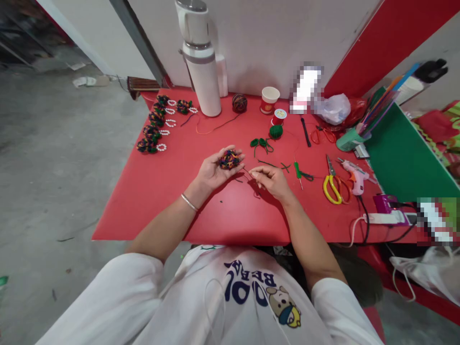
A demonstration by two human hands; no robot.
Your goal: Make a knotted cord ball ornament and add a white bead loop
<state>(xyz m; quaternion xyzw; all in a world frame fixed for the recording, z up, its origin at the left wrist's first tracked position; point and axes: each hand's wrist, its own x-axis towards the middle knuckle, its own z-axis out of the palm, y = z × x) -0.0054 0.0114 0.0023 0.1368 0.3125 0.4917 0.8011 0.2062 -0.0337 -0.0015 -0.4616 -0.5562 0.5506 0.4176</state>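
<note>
So, left hand [214, 171] lies palm-up, grip cupping a yarn ball [229, 159]; right hand [272, 181] pinches a thin thread [247, 170], barely visible.

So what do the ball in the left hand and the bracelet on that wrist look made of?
The ball, cupped in the left hand, looks like knotted cord or yarn: matte, bumpy, mixed dark, orange and green strands. The bracelet looks like metal, thin and silvery with a pale sheen, though plastic can't be ruled out.
</note>
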